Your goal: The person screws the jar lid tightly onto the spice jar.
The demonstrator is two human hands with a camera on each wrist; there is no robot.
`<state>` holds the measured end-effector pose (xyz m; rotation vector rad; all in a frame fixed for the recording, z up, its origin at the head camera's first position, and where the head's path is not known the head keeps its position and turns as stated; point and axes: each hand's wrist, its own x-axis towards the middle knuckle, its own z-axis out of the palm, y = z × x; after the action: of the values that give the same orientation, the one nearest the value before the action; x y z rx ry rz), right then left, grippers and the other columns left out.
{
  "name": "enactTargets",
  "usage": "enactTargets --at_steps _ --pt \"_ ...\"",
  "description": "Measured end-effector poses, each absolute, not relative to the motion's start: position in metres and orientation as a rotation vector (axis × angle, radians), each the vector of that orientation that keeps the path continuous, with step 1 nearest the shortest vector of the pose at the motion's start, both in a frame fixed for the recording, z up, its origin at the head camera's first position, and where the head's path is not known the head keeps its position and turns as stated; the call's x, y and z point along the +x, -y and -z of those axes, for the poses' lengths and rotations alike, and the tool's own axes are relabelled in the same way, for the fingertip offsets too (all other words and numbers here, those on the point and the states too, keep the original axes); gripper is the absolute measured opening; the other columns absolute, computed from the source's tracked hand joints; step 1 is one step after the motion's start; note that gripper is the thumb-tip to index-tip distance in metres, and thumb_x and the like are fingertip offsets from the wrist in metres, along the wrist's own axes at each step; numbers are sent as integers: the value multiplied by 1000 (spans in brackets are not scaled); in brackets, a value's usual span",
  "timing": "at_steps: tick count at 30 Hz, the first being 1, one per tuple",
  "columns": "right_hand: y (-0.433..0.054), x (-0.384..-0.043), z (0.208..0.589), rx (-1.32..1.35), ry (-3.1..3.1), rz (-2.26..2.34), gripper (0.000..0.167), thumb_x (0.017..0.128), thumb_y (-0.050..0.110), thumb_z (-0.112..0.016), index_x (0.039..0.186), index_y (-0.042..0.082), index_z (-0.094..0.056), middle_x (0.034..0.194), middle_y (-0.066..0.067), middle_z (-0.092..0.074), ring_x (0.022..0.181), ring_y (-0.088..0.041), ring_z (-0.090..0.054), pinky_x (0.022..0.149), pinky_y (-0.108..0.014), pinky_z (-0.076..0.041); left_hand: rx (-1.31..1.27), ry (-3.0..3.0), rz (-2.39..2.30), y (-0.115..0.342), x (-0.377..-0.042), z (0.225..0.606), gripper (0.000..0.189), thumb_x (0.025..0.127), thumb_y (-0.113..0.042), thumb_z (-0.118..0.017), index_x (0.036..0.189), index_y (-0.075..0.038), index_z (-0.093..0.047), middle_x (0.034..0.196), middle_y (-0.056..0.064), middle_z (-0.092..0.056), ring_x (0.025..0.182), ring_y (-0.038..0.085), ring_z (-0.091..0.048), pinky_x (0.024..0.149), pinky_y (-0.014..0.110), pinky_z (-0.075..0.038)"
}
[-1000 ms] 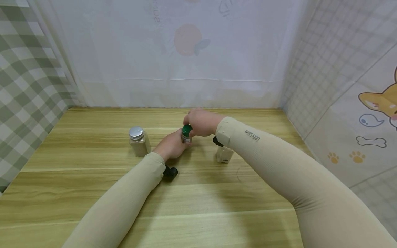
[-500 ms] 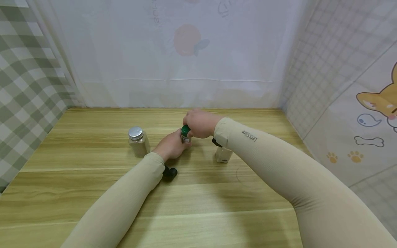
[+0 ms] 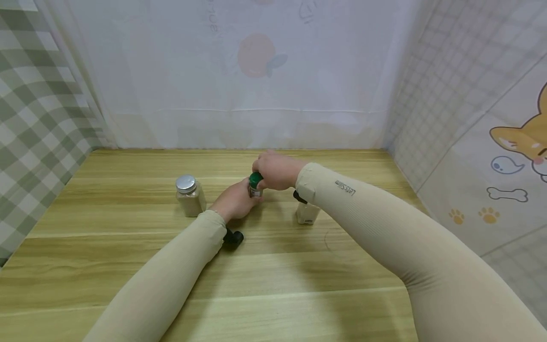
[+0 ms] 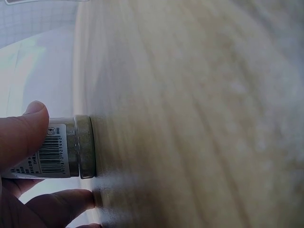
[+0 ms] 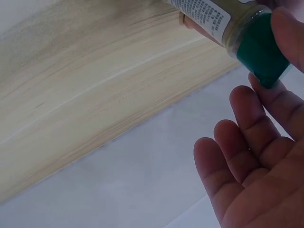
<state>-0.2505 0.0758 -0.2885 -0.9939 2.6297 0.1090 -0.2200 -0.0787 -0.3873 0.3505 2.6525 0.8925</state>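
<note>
A small clear spice jar (image 4: 54, 149) with a green cap (image 5: 263, 50) stands upright on the wooden table (image 3: 273, 304). My left hand (image 3: 236, 199) grips the jar's body, its thumb lying over the barcode label in the left wrist view. From above and to the right, my right hand (image 3: 279, 170) pinches the green cap between thumb and forefinger; its other fingers stay loosely bent, off the jar. The cap sits on the jar's neck. Most of the jar's body is hidden behind the left hand in the head view.
Left of my left hand stands a larger square jar (image 3: 191, 197) with a silver lid and beige powder. A second pale square jar (image 3: 307, 213) is under my right wrist, its top hidden. A white curtain (image 3: 171, 85) hangs behind the table's far edge.
Both hands keep their places on the jar and cap. The whole head view has shifted very slightly to the left.
</note>
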Motion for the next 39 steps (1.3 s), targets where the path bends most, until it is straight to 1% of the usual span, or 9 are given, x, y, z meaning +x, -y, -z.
enactTargets --at_steps 3,6,9,11,16,20,27,35,39 --pt "-77 -252 290 -985 -2631 -59 31 103 28 -71 126 7 -69 124 -7 -66 114 -22 -56 97 -34 -50 359 -2657 -885 79 -220 388 56 106 -39 -64 155 -19 -44 155 10 -57 144 34 -53 120 55 -42" --pt "-80 -253 291 -985 -2633 -37 40 103 29 -72 135 5 -67 134 -10 -65 125 -25 -57 105 -36 -50 357 -2662 -883 79 -221 388 56 106 -39 -64 155 -19 -44 155 10 -57 144 34 -53 120 55 -42" --pt "-82 -255 291 -982 -2632 -14 49 102 31 -73 142 4 -63 144 -12 -62 136 -29 -54 114 -40 -47 348 -2663 -886 79 -221 389 55 106 -39 -64 153 -18 -45 154 11 -58 144 35 -53 120 55 -42" --pt "-84 -255 289 -977 -2634 2 53 101 32 -73 144 4 -61 148 -13 -61 140 -31 -53 116 -42 -45 347 -2664 -886 79 -220 388 54 106 -39 -64 152 -18 -46 153 11 -58 144 36 -53 119 56 -42" --pt "-90 -253 281 -950 -2648 34 55 102 37 -72 145 5 -60 149 -13 -60 140 -32 -53 116 -43 -47 344 -2671 -888 79 -219 387 49 106 -39 -65 148 -19 -49 150 11 -61 144 36 -53 119 56 -42" --pt "-94 -251 276 -930 -2652 85 56 102 39 -72 145 5 -61 149 -12 -60 142 -32 -52 116 -44 -46 328 -2667 -890 78 -218 387 50 105 -38 -66 148 -20 -49 149 11 -61 144 36 -53 119 57 -42" --pt "-110 -248 266 -948 -2713 181 55 101 38 -73 141 3 -63 145 -15 -62 134 -33 -57 112 -45 -49 306 -2666 -903 77 -218 387 56 105 -37 -66 153 -17 -46 148 13 -62 142 36 -55 119 57 -42" --pt "-141 -237 243 -807 -2763 340 55 104 39 -69 147 5 -59 148 -13 -56 137 -33 -54 114 -49 -47 266 -2662 -907 75 -220 389 55 104 -37 -67 150 -15 -47 147 13 -62 141 36 -56 119 56 -42" --pt "-165 -227 234 -751 -2804 393 54 104 36 -68 146 4 -59 148 -15 -56 137 -35 -54 114 -53 -46 256 -2661 -895 74 -220 389 55 105 -37 -67 151 -14 -47 147 13 -62 140 37 -56 119 57 -42"
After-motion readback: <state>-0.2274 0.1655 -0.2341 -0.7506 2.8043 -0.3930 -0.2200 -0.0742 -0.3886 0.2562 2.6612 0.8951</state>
